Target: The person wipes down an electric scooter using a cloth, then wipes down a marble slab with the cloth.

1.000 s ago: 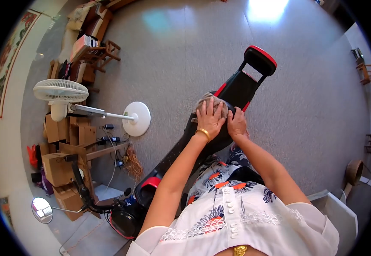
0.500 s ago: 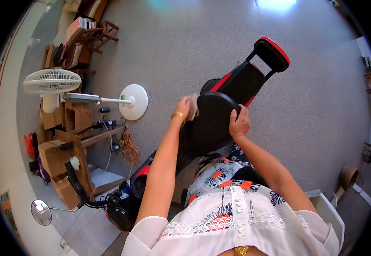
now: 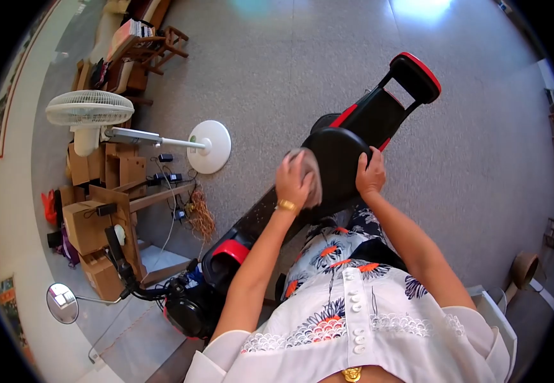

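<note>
A black scooter seat (image 3: 342, 167) stands raised in front of me, with the red and black rear part (image 3: 379, 115) of the scooter beyond it. My left hand (image 3: 294, 180), a gold bracelet at its wrist, holds a greyish-brown cloth (image 3: 312, 179) against the left side of the seat. The cloth is slightly blurred. My right hand (image 3: 370, 172) grips the right edge of the seat, thumb on the near face. Down to the left lie the scooter's footboard (image 3: 256, 217), flecked with pale specks, and its handlebar (image 3: 124, 271).
A white standing fan (image 3: 209, 147) is on the floor at the left. Behind the handlebar are cardboard boxes (image 3: 85, 226), a wooden frame, cables and a bundle of orange twine (image 3: 200, 214). A wooden stool (image 3: 173, 41) stands farther back. A round mirror (image 3: 62, 303) sticks out at the lower left.
The left hand moved with the cloth from the seat's top to its left side, then lower toward me. My right hand stayed at the right edge. The seat now stands more upright.
</note>
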Demonstrator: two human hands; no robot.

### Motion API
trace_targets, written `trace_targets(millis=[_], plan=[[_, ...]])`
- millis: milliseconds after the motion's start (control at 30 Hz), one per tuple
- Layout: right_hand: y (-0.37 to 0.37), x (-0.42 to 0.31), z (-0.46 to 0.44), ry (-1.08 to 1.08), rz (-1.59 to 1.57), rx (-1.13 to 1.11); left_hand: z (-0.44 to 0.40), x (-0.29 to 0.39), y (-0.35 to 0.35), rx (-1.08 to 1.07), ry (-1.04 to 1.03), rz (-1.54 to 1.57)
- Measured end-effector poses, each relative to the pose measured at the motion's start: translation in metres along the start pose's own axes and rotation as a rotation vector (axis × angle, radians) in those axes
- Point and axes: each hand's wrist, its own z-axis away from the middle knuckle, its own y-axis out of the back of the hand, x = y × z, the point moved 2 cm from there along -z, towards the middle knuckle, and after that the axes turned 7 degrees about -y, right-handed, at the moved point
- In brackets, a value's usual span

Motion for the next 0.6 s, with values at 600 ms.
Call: trace_targets(millis=[600], plan=[[-0.004, 0.000, -0.007, -0.036, 0.035, 0.039, 0.135, -0.118, -0.070, 0.265, 1.253, 1.415]])
